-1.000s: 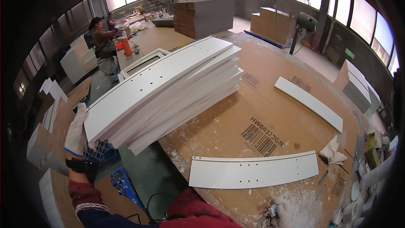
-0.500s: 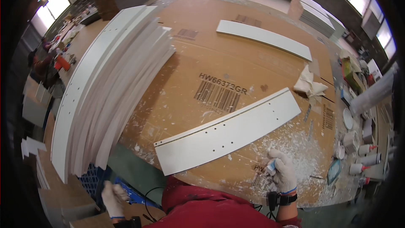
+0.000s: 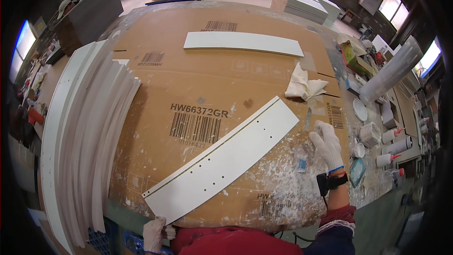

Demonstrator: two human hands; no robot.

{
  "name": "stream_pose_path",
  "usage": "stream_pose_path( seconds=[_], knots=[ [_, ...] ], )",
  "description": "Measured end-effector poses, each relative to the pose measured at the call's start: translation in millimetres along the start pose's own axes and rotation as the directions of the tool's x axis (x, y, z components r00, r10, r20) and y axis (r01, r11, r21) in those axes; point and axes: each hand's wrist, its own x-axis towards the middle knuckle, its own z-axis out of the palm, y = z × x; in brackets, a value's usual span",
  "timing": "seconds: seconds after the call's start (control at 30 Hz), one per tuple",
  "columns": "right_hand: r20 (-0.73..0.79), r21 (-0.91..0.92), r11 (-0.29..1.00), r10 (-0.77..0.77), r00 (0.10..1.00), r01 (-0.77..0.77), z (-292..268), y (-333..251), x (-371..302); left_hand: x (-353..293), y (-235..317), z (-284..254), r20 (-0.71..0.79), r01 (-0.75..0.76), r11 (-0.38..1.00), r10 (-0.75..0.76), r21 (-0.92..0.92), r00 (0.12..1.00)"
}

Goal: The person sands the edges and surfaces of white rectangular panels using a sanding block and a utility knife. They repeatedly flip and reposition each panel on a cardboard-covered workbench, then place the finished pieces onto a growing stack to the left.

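A long white board point(image 3: 226, 153) with a row of small holes and a groove along its far edge lies slanted in front of me. My left hand point(image 3: 158, 235), in a white glove, has its fingers curled at the board's near left corner. My right hand point(image 3: 327, 145), also gloved, is raised over the cardboard right of the board, fingers apart and nothing in them. Beyond it sits a crumpled whitish cloth point(image 3: 304, 84). A small blue piece point(image 3: 302, 165) rests on the white-flecked cardboard between the board and my right hand.
Many white boards stand stacked on edge point(image 3: 85, 141) at the left. Another white board point(image 3: 243, 43) lies farther back on the cardboard sheet point(image 3: 160, 160). Along the right are bottles with red tips point(image 3: 388, 136), a white tub point(image 3: 370, 133) and a clear roll point(image 3: 391, 73).
My right hand has let go of the small blue piece and moved up toward the cloth. My left hand has come to the board's corner. The board is turned more steeply; the view has swung right.
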Motion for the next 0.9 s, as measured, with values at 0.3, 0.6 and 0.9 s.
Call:
stream_pose_path(
  seconds=[0.3,0.6,0.9],
  knots=[
    [0.092,-0.525,0.833,0.261,0.961,-0.175,41.9,17.3,86.7,-37.0,18.9,17.4,0.142,-0.157,0.978,0.138,0.134,0.980],
    [0.084,-0.533,0.836,0.202,0.976,-0.127,65.6,11.9,82.8,-2.6,-11.3,0.8,0.026,-0.057,0.998,0.058,-0.014,0.998],
    [0.175,-0.319,0.922,0.285,0.942,-0.220,52.8,9.3,83.0,6.9,-31.4,-1.8,0.023,-0.278,0.961,0.278,-0.013,0.960]
  ],
)
